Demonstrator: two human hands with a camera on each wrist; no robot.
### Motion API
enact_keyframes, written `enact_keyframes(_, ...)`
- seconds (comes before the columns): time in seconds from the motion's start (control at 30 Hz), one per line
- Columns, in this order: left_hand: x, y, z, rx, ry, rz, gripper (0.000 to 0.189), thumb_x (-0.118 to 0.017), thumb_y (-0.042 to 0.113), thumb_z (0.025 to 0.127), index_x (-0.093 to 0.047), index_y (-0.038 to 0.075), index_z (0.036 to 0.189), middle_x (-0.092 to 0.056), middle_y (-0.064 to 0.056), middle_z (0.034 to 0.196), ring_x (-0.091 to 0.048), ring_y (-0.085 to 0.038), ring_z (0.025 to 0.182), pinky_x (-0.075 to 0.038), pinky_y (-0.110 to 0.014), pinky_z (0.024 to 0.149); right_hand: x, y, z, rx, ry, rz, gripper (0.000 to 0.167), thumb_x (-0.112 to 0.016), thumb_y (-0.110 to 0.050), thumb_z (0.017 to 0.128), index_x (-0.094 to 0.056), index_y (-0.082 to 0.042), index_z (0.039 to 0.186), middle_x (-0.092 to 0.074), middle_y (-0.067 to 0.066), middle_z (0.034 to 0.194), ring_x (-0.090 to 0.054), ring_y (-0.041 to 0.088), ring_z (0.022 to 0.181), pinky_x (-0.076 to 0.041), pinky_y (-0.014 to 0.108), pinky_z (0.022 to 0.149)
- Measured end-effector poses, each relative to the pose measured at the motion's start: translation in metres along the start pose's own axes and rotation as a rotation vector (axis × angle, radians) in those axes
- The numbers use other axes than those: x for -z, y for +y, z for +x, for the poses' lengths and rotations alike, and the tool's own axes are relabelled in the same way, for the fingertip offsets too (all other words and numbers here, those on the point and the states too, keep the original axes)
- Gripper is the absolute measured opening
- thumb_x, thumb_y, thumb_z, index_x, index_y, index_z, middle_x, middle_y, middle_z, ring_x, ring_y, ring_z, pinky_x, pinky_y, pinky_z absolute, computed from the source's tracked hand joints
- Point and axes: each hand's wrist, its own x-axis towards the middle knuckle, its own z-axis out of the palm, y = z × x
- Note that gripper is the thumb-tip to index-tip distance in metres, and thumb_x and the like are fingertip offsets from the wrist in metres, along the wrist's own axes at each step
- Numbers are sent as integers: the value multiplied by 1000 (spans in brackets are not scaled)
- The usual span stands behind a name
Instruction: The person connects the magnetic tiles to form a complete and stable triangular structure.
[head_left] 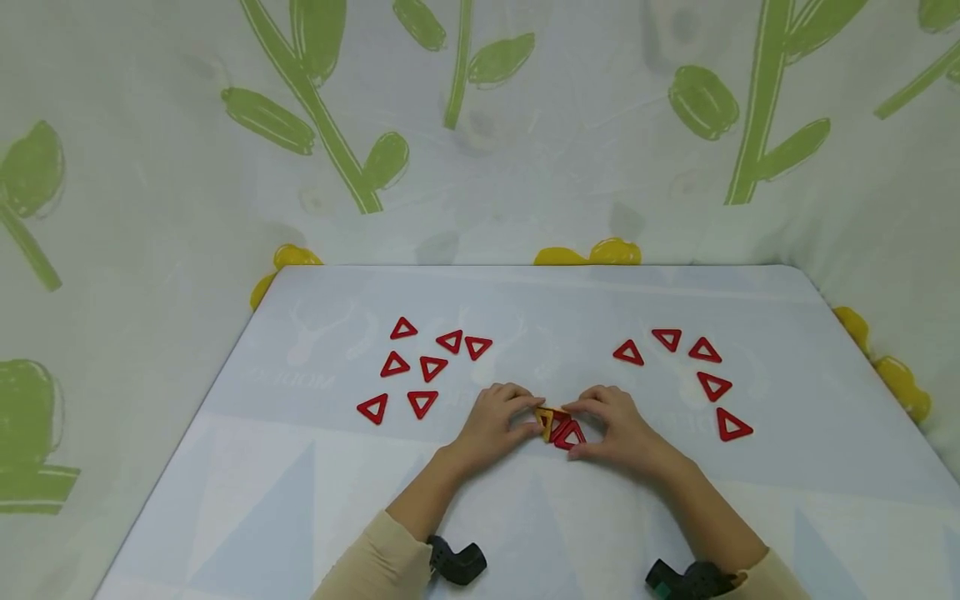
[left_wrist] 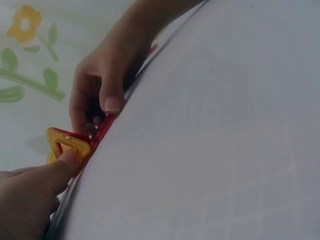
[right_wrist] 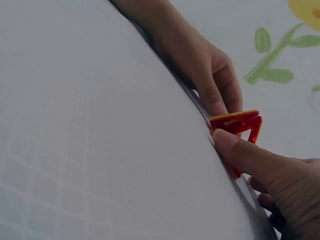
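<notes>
Near the table's middle, my left hand (head_left: 498,421) pinches a yellow triangular magnetic tile (left_wrist: 55,137) between thumb and fingers. Facing it, my right hand (head_left: 622,433) holds a red triangular magnetic tile (right_wrist: 256,131), its thumb on the near side and fingers at the far side. The yellow and red tiles stand tilted up against one another in a small cluster, with another red tile (head_left: 558,423) between them in the head view. In the left wrist view, the left thumb lies flat against the yellow tile's face. Fingers hide parts of the cluster.
Several loose red triangle tiles (head_left: 423,403) lie flat on the table (head_left: 300,500) to the left. Several more red triangles (head_left: 714,386) are spread at the right. A patterned cloth (head_left: 487,183) hangs behind the table's far edge.
</notes>
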Motion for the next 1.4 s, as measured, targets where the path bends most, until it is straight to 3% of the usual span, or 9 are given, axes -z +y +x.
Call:
enact_keyframes(0.33,-4,-3,-1,-10,62,-10,31,-79,29,75,-68,15,100,-60,0,97,-52,-15,95,-41,-33,85,6,1,-1,-66,-3,39,37,-83,-19,70,-70,-15,104,-59,-4,100,-47,14,98,-43,37,79)
enact_keyframes(0.5,-5,-4,0,-11,70,-8,28,-79,30,75,-67,15,96,-60,1,95,-52,-14,94,-41,-31,84,8,5,0,-62,16,23,34,-83,-19,69,-68,-16,99,-60,-3,98,-46,18,98,-38,41,80)
enact_keyframes(0.73,-5,-5,1,-33,84,-3,29,-82,32,71,-65,14,85,-60,2,90,-52,-14,90,-41,-30,81,14,5,0,-172,-60,34,31,-82,-21,71,-65,-18,96,-59,-3,100,-42,23,103,-33,46,83)
enact_keyframes(1.07,-7,-4,0,-45,107,-16,30,-84,32,68,-64,14,83,-60,2,90,-52,-14,88,-41,-31,80,10,10,-1,-125,21,61,25,-82,-18,71,-68,-15,91,-64,-4,91,-49,14,92,-30,44,85)
enact_keyframes(1.23,-7,-3,0,-63,115,-9,30,-83,31,69,-64,14,85,-60,2,90,-52,-14,88,-41,-30,80,11,7,-2,-142,49,126,26,-81,-14,73,-71,-13,96,-66,-5,94,-52,8,92,-39,38,85)
enact_keyframes(1.4,-5,-1,0,-45,101,-7,29,-83,30,70,-65,13,86,-61,2,90,-52,-14,88,-41,-30,80,7,4,-1,-89,98,185,26,-79,-10,74,-72,-9,99,-68,-3,93,-55,5,87,-47,26,76)
